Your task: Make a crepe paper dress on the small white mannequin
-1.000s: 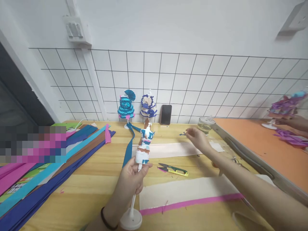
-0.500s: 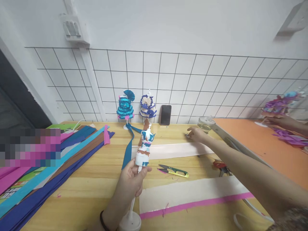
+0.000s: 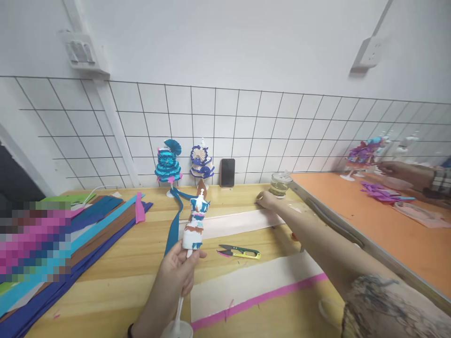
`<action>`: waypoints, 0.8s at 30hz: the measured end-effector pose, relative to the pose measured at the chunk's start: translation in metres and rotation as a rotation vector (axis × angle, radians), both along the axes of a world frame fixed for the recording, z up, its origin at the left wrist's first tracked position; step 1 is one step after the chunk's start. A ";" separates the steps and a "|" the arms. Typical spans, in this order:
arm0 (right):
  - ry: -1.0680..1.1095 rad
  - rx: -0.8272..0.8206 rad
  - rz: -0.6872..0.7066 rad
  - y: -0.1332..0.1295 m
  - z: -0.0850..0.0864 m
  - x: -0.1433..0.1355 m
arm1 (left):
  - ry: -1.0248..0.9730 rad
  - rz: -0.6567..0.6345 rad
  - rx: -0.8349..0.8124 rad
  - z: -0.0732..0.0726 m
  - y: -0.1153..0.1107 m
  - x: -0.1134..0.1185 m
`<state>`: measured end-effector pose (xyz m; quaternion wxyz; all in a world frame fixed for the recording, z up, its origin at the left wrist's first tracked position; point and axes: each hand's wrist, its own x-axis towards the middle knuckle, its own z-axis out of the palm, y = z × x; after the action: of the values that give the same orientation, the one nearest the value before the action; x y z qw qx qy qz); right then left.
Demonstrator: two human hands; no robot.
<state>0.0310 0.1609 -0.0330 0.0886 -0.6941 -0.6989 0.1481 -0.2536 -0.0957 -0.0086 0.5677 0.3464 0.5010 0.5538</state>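
Note:
My left hand (image 3: 178, 267) is closed round the stand of a small white dress form (image 3: 193, 230), which has torn blue, pink and brown paper stuck to it. Reaching forward, my right hand (image 3: 267, 201) is down at the table beside a glass cup (image 3: 280, 184). Its fingers are closed together, and what they may hold is hidden. Between the hands lies a pair of thread snips (image 3: 243, 252). A pale paper strip (image 3: 243, 224) runs behind them. Nearer me is a cream strip (image 3: 257, 281) with a pink edge.
Coloured paper strips (image 3: 102, 230) lie at the left. Two decorated forms (image 3: 168, 164) and a phone (image 3: 227, 172) stand by the wall. At the right, another person's hand (image 3: 391, 168) is at a purple-decorated form (image 3: 361, 154) on an orange table (image 3: 338, 206).
The view has turned right, so the tabletop things appear farther left. My left hand still grips the stand. My right hand stays near the cup, its fingers drawn in more.

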 end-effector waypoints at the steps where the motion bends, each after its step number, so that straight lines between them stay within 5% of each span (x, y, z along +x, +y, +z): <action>1: -0.026 -0.002 -0.005 0.002 -0.001 -0.001 | -0.001 -0.001 -0.008 0.000 0.001 -0.001; 15: -0.212 0.128 -0.001 -0.025 -0.002 -0.020 | 0.022 -0.005 0.003 0.000 -0.002 -0.001; 24: 0.003 0.294 0.058 -0.060 0.043 -0.024 | 0.004 -0.052 0.055 0.005 -0.006 0.000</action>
<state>0.0071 0.1008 0.0102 0.1862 -0.6527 -0.7328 0.0478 -0.2533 -0.1014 -0.0033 0.5711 0.3759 0.4775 0.5518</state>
